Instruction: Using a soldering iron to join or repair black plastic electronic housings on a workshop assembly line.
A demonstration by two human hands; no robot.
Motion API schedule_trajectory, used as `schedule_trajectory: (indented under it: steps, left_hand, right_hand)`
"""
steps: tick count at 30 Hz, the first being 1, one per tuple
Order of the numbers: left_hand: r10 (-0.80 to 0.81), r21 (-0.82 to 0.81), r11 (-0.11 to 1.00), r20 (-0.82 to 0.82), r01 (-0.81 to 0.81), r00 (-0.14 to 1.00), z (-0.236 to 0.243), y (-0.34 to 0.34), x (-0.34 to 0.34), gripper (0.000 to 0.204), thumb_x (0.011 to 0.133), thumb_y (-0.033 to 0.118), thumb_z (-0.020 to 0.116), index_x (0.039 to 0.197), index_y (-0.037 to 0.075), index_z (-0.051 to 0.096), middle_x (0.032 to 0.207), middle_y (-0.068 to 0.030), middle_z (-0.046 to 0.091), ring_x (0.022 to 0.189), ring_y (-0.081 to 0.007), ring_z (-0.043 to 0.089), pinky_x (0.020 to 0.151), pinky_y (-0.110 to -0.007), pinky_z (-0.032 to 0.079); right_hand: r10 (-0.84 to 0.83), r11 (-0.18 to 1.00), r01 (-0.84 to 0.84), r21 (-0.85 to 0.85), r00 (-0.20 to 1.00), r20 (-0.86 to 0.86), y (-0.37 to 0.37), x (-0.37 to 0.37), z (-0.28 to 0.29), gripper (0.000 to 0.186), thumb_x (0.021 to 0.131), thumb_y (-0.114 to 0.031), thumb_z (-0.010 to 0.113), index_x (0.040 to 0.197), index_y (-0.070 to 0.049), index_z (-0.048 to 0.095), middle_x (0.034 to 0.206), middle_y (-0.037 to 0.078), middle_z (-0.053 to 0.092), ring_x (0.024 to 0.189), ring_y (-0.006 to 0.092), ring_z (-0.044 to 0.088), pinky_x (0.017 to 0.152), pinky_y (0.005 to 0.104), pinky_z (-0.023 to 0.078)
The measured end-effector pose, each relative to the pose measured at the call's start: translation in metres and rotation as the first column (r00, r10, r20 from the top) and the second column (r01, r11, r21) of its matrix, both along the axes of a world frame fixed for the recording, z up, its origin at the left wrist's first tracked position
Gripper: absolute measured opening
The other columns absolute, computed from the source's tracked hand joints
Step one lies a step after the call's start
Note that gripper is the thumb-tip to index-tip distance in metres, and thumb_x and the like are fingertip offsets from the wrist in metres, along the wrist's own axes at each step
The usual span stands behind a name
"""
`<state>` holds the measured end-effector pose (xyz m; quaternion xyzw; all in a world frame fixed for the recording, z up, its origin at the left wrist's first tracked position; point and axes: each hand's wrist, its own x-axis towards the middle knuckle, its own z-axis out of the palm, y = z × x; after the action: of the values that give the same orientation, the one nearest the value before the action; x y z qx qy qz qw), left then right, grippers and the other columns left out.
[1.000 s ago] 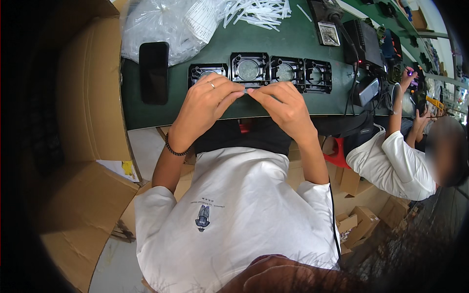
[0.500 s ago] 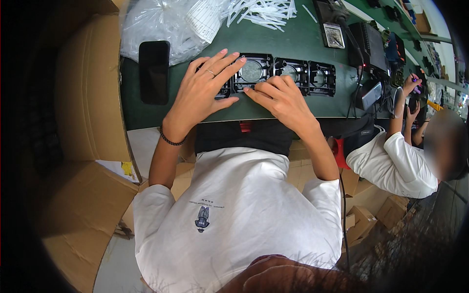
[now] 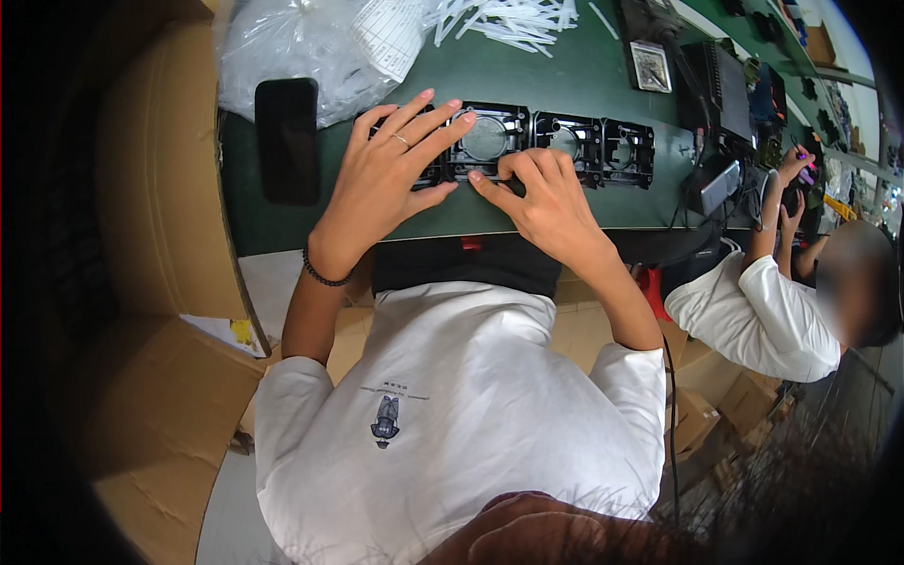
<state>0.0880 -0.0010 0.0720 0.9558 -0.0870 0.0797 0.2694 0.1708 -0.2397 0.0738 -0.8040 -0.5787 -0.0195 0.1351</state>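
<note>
A row of several black plastic frames [image 3: 513, 120] with round openings lies on the green worktable [image 3: 452, 217]. My left hand [image 3: 386, 169] rests over the row's left end, fingers spread and stretched out, its thumb at the near edge. My right hand [image 3: 541, 202] is at the near edge of the larger middle frame. Its fingers are curled in and its thumb points left onto that edge. Whatever lies under the right fingertips is hidden or too small to name.
A black phone [image 3: 287, 141] lies left of my left hand, before a clear plastic bag [image 3: 292, 56]. White plastic strips [image 3: 513, 24] are piled at the back. Right stand a black box-shaped device [image 3: 714, 89] and cables. A cardboard box [image 3: 155, 169] borders the left; a co-worker [image 3: 753, 311] sits right.
My right hand has shifted slightly, its thumb and index finger now farther apart. The left hand keeps its place on the frames. The whole view has moved a little.
</note>
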Motion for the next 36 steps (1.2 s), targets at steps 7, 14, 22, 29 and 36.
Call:
schedule_trajectory:
  steps: [7, 14, 22, 29, 36]
  left_hand:
    - [0.009, 0.014, 1.000, 0.010, -0.009, 1.000, 0.004, -0.002, 0.000, 0.077, 0.076, 0.020, 0.086, 0.147, 0.019, 0.058, 0.154, -0.0014, 0.054, 0.145, -0.0268, 0.046, 0.117, -0.047, 0.032]
    - [-0.009, 0.042, 0.999, 0.037, 0.008, 0.999, 0.007, -0.002, -0.001, 0.076, 0.077, 0.020, 0.085, 0.148, 0.018, 0.057, 0.152, -0.0032, 0.056, 0.144, -0.0286, 0.046, 0.119, -0.048, 0.031]
    - [-0.007, 0.048, 0.999, 0.015, 0.006, 1.000, 0.015, -0.007, -0.008, 0.076, 0.077, 0.018, 0.085, 0.147, 0.016, 0.057, 0.152, -0.0057, 0.056, 0.145, -0.0320, 0.045, 0.123, -0.050, 0.028]
    - [0.025, 0.047, 0.999, -0.014, -0.024, 1.000, 0.020, -0.010, -0.019, 0.078, 0.075, 0.017, 0.087, 0.147, 0.017, 0.058, 0.153, -0.0067, 0.052, 0.146, -0.0350, 0.042, 0.122, -0.052, 0.030]
    - [0.016, 0.001, 1.000, 0.029, -0.016, 0.999, 0.028, -0.024, -0.009, 0.076, 0.075, 0.018, 0.087, 0.146, 0.018, 0.059, 0.152, -0.0079, 0.052, 0.145, -0.0363, 0.042, 0.119, -0.052, 0.032]
  right_hand:
    - [-0.153, 0.986, 0.148, 0.072, 0.985, 0.085, -0.014, -0.008, 0.007, 0.028, 0.083, -0.012, 0.075, 0.111, -0.012, 0.078, 0.121, 0.007, 0.059, 0.114, 0.0254, 0.054, 0.099, 0.0440, 0.041]
    - [-0.144, 0.984, 0.140, 0.107, 0.989, 0.026, -0.011, -0.005, 0.022, 0.029, 0.080, -0.014, 0.079, 0.109, -0.014, 0.078, 0.117, 0.006, 0.058, 0.111, 0.0259, 0.054, 0.097, 0.0424, 0.041]
    - [-0.308, 0.941, 0.307, 0.144, 0.951, -0.013, 0.052, 0.119, 0.013, 0.011, 0.087, -0.012, 0.074, 0.098, -0.008, 0.072, 0.100, 0.009, 0.063, 0.101, 0.0319, 0.060, 0.089, 0.0444, 0.050]
    - [-0.250, 0.966, 0.246, 0.083, 0.968, 0.032, 0.050, 0.137, -0.017, 0.012, 0.089, -0.015, 0.074, 0.097, -0.007, 0.069, 0.103, 0.009, 0.062, 0.105, 0.0312, 0.060, 0.090, 0.0439, 0.050]
    - [-0.239, 0.958, 0.233, 0.165, 0.971, 0.018, 0.052, 0.144, -0.020, 0.015, 0.089, -0.017, 0.075, 0.098, -0.007, 0.068, 0.103, 0.007, 0.062, 0.102, 0.0302, 0.060, 0.088, 0.0446, 0.050]
